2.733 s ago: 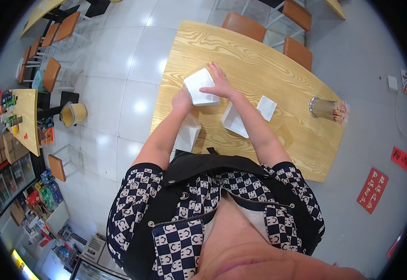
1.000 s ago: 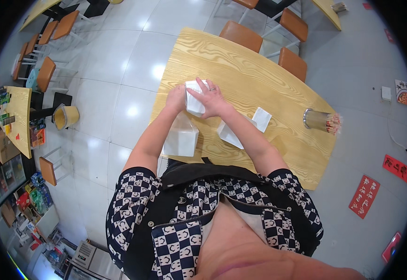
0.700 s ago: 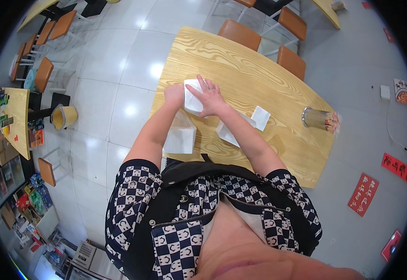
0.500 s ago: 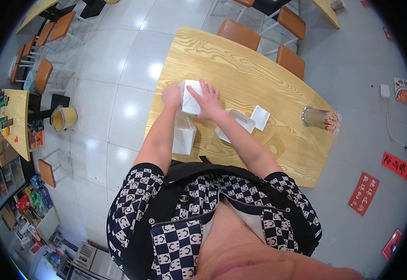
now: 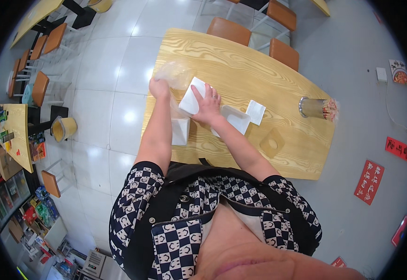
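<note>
My right hand (image 5: 207, 101) grips a thick stack of white paper napkins (image 5: 189, 97), thumb on its upper face. Left of it, my left hand (image 5: 159, 87) is closed on a thin clear plastic bag (image 5: 175, 72), which spreads loosely over the table beyond the hand. Nearer me stands a second white block (image 5: 180, 131), seemingly more napkins, partly behind my left forearm. Beside my right wrist is an open white napkin box (image 5: 235, 120), partly hidden by the forearm. A small pile of napkins (image 5: 255, 112) lies right of the box.
All this is on a wood-grain table (image 5: 297, 161). A translucent lid with a hole (image 5: 272, 142) lies at its near right. A metal holder (image 5: 311, 107) of wrapped sticks lies toward the right edge. Brown stools (image 5: 229, 31) line the far side.
My left hand has pulled away leftward with the plastic bag, which now spreads out beyond it. The napkin stack has come out of the plastic and tilts in my right hand.
</note>
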Available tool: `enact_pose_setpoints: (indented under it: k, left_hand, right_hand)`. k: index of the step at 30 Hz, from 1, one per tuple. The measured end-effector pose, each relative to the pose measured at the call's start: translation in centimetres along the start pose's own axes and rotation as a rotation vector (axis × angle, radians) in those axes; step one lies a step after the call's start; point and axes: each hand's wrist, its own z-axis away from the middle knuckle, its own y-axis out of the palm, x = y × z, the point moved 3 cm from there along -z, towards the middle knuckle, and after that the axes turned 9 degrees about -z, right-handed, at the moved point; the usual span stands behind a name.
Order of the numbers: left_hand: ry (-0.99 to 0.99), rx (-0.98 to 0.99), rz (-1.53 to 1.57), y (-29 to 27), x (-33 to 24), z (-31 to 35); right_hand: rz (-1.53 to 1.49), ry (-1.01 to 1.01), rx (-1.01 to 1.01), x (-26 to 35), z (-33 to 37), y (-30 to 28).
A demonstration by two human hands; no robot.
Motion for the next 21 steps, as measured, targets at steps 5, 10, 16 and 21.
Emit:
enact_pose_setpoints:
  k: [5, 10, 16, 21]
  left_hand:
    - [0.386, 0.270, -0.551, 3.5, -6.6, -0.7]
    - [0.776, 0.165, -0.655, 4.4, -11.0, 0.9]
    - [0.171, 0.587, 0.012, 1.5, -7.3, 11.6]
    - [-0.116, 0.692, 0.327, 2.1, -2.5, 16.3]
  right_hand:
    - [0.076, 0.209, 0.015, -1.8, -1.3, -2.0]
    - [0.072, 0.417, 0.022, -3.6, -2.9, -4.3]
    - [0.083, 0.522, 0.031, -5.3, -2.1, -5.1]
    - [0.048, 0.467, 0.069, -4.8, -2.1, -5.6]
